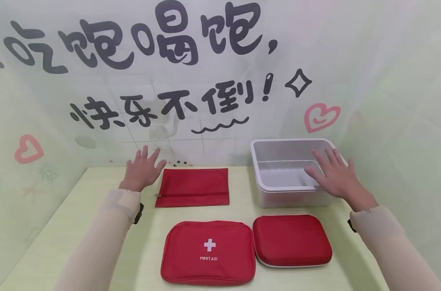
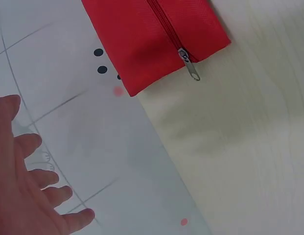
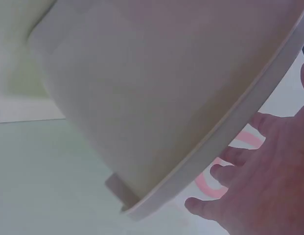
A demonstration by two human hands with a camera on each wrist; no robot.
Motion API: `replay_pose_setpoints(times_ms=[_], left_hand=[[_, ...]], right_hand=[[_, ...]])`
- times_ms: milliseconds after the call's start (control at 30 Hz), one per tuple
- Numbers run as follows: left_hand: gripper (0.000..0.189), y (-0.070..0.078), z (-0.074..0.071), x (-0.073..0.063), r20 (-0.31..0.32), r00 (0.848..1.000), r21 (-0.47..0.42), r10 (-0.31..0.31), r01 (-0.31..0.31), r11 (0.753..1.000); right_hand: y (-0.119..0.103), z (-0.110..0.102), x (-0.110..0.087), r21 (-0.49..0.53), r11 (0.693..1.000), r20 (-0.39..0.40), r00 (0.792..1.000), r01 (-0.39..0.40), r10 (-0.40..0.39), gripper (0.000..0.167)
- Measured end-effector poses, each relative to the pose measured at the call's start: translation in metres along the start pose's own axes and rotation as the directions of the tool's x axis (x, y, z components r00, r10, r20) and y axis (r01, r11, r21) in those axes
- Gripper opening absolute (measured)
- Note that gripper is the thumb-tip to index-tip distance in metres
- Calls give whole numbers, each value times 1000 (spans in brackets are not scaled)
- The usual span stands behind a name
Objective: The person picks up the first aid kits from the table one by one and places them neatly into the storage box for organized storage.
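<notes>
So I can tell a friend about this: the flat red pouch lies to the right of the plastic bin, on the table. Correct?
No: the head view shows the flat red pouch to the left of the plastic bin, on the table.

The left arm (image 1: 104, 236) and the right arm (image 1: 391, 244) both reach forward, well apart, in pale long sleeves (image 1: 378, 222). The left hand (image 1: 140, 171) points up and away with its fingers (image 1: 145, 152) spread wide. The right hand (image 1: 335, 178) leans a bit inward, its fingers spread too, and its thumb (image 1: 314, 174) sticks out.
</notes>
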State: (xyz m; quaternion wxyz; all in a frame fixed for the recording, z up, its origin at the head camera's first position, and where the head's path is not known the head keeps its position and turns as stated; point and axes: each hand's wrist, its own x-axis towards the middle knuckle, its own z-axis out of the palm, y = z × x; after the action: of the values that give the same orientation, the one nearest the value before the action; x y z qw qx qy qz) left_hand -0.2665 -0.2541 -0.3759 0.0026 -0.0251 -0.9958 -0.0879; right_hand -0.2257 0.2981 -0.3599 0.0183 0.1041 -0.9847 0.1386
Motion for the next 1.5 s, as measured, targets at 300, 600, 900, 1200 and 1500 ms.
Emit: replay_pose_setpoints(times_ms=[300, 600, 900, 1200, 1500], left_hand=[[70, -1, 16, 4, 148, 989, -129, -23, 43, 991], [68, -1, 36, 8, 189, 982, -122, -22, 46, 991], [75, 6, 48, 9, 264, 964, -192, -25, 78, 978], [79, 6, 66, 8, 316, 946, -176, -67, 128, 976], [88, 7, 78, 10, 279, 956, -224, -90, 156, 962]], right_hand=[[3, 11, -29, -15, 987, -188, 969, 159, -159, 65], [16, 31, -56, -41, 964, -322, 910, 263, -262, 59], [27, 51, -65, -36, 965, -449, 859, 259, -247, 50], [34, 66, -64, -9, 948, -582, 769, 319, -264, 53], [34, 76, -67, 82, 954, -623, 762, 289, -178, 39]])
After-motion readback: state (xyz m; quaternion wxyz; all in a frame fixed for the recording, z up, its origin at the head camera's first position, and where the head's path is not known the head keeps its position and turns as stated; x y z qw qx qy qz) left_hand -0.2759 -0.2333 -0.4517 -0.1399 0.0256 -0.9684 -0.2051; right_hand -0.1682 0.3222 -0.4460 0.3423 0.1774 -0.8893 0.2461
